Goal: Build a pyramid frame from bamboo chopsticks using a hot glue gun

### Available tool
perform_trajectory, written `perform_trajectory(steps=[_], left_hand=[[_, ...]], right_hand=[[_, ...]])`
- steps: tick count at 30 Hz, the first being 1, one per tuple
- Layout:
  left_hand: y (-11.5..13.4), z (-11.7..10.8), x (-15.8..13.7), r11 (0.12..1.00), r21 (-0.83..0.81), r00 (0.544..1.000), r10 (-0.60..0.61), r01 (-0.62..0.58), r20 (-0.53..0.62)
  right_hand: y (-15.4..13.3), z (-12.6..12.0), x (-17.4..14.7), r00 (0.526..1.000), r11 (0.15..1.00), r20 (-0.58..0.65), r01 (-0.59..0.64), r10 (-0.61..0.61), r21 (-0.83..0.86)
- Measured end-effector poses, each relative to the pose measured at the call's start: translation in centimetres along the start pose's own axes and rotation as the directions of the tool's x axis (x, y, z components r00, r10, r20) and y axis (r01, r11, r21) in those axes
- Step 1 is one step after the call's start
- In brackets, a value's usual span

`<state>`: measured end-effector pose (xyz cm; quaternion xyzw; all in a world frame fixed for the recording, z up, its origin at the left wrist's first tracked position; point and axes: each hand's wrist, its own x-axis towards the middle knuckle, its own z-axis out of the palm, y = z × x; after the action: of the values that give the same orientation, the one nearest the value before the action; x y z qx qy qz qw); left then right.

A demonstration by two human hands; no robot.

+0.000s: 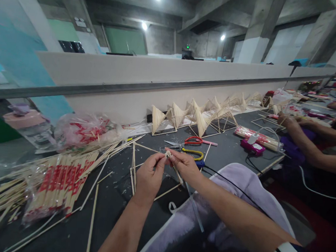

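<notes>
On my feed, wrapped chopsticks on the tabletop left of the left hand, stick models behind the scissors

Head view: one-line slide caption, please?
Left hand and right hand pinch a small pale piece over a dark table, stick models standing beyond.

From the head, one near view faces forward and down over left hand and right hand
</notes>
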<state>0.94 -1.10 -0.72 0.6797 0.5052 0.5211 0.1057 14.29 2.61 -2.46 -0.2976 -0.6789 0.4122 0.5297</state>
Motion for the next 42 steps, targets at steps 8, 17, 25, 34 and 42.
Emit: perform_trajectory(steps=[8,17,25,34,42], left_hand=[[0.06,-0.02,0.03,1.000,-0.016,1.000,0.000,0.000,0.009],[-0.04,-0.05,0.01,1.000,-0.009,1.000,0.013,-0.013,0.006],[0.08,-0.07,0.10,1.000,-0.019,0.999,0.001,0.000,0.033],[0.04,0.02,0.00,1.000,-0.025,1.000,0.007,-0.006,0.012],[-0.07,0.09,-0.14,0.999,-0.039,1.000,-0.028,0.028,-0.002]], right_hand=[[0.19,-0.03,0.01,1.000,1.000,0.011,0.011,-0.011,-0.001],[0.20,-0.14,0.01,0.998,0.999,0.038,0.041,-0.041,0.021],[0.41,0.01,0.02,0.999,0.999,0.022,0.024,-0.024,0.023],[0.39,-0.15,-0.08,0.998,0.999,0.039,0.038,-0.040,0.035],[0.70,-0.46,0.08,0.997,0.998,0.078,0.006,-0.010,0.055]])
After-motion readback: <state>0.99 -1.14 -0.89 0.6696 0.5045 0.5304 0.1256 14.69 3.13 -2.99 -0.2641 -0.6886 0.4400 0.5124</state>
